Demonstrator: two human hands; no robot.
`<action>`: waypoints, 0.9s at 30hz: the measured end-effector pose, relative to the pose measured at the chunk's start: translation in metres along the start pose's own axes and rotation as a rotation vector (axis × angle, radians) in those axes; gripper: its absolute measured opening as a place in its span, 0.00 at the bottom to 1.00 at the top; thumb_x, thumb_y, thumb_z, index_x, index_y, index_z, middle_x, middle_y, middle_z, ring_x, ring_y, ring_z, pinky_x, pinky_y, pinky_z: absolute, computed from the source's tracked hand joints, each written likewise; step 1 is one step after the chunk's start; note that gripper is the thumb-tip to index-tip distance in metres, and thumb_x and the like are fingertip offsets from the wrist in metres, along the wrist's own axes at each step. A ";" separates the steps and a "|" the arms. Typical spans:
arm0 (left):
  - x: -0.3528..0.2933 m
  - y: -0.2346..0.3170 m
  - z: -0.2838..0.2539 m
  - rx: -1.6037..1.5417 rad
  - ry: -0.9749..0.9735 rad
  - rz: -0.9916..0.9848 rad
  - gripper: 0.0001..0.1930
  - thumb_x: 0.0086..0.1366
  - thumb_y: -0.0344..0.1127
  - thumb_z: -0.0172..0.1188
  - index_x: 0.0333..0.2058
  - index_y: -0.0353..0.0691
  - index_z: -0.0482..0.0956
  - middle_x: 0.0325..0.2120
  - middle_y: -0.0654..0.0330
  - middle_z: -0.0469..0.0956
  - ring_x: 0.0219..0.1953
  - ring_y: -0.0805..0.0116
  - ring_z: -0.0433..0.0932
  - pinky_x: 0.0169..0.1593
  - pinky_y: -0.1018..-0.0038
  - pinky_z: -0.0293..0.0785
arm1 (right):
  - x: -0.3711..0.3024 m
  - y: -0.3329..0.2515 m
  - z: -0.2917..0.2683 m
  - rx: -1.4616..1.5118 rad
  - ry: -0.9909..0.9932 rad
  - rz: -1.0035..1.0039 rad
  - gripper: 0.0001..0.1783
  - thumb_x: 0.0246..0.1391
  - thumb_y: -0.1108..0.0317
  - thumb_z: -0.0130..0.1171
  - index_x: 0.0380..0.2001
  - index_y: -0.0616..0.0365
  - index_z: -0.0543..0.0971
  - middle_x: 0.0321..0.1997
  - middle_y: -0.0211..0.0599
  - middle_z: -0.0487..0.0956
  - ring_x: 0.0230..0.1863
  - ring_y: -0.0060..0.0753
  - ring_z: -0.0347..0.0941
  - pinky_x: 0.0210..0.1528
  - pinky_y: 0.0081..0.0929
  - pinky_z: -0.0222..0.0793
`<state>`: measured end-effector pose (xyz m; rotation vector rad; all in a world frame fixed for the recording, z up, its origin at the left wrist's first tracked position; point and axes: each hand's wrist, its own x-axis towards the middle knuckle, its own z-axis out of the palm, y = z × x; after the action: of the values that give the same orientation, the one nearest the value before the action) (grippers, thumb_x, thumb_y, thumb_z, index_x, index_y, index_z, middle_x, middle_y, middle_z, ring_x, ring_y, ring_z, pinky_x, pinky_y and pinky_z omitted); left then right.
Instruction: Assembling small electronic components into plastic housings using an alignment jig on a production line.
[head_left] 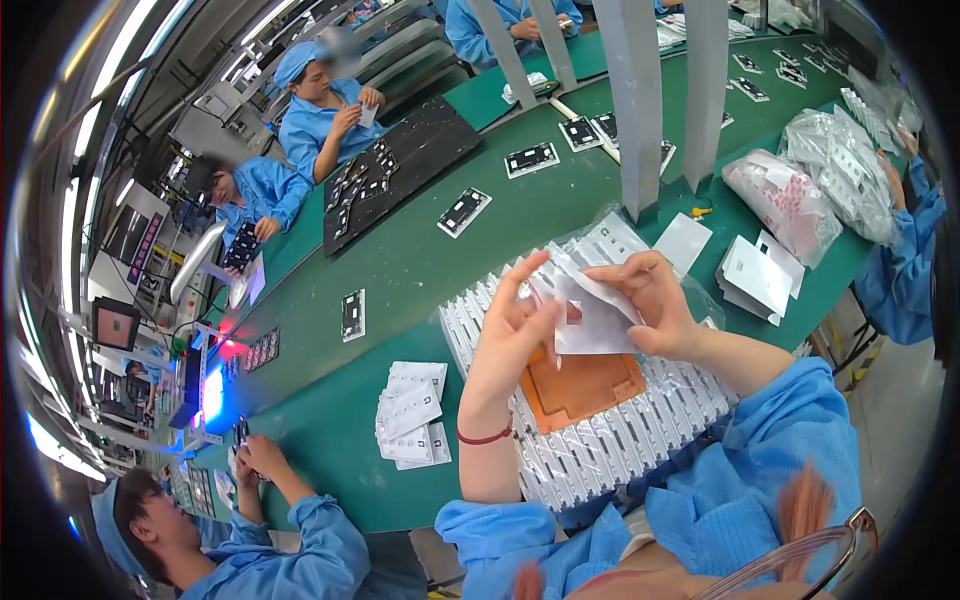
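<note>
A thin silver-white sheet [598,332] with a small cutout near its left edge is up in front of me. My left hand [508,335] holds the sheet's left side with thumb and fingers. On the other side, my right hand [662,305] pinches its right edge, where a whitish layer or fold bends up. Whether that is one sheet or two I cannot tell. Beneath my hands lies an orange plate [580,392] with notched edges, partly hidden by the sheet. It rests on rows of white slotted strips [610,455] with clear plastic around them.
Flat white pieces [412,415] lie stacked at left. More white sheets [755,280] and plastic bags of parts [785,205] are at right. Metal posts [642,110] rise ahead. Black-and-white parts [465,212] sit on the green belt. Co-workers [265,200] sit around.
</note>
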<state>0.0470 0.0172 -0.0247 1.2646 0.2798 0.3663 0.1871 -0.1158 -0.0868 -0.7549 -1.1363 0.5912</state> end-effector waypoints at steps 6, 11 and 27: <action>-0.004 0.002 -0.002 -0.138 -0.239 -0.060 0.32 0.56 0.23 0.54 0.58 0.40 0.49 0.29 0.57 0.74 0.19 0.79 0.71 0.20 0.87 0.66 | 0.004 -0.003 0.000 -0.121 -0.145 0.064 0.32 0.40 0.63 0.64 0.45 0.54 0.57 0.57 0.51 0.59 0.59 0.41 0.55 0.60 0.39 0.48; 0.002 -0.001 -0.011 -0.038 -0.142 0.022 0.31 0.56 0.23 0.54 0.57 0.40 0.51 0.28 0.59 0.73 0.18 0.82 0.69 0.19 0.88 0.63 | 0.005 -0.001 -0.004 -0.289 -0.124 0.044 0.41 0.33 0.60 0.71 0.50 0.54 0.59 0.59 0.45 0.59 0.58 0.36 0.56 0.58 0.36 0.50; -0.006 0.008 -0.001 -0.098 -0.244 -0.029 0.28 0.56 0.21 0.48 0.56 0.40 0.53 0.27 0.58 0.74 0.15 0.80 0.68 0.18 0.87 0.61 | 0.006 -0.008 -0.008 -0.152 -0.187 0.042 0.63 0.23 0.35 0.66 0.58 0.60 0.50 0.63 0.44 0.49 0.65 0.37 0.43 0.64 0.35 0.37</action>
<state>0.0405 0.0174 -0.0168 1.1939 0.0714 0.1959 0.1965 -0.1181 -0.0784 -0.8691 -1.3522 0.6254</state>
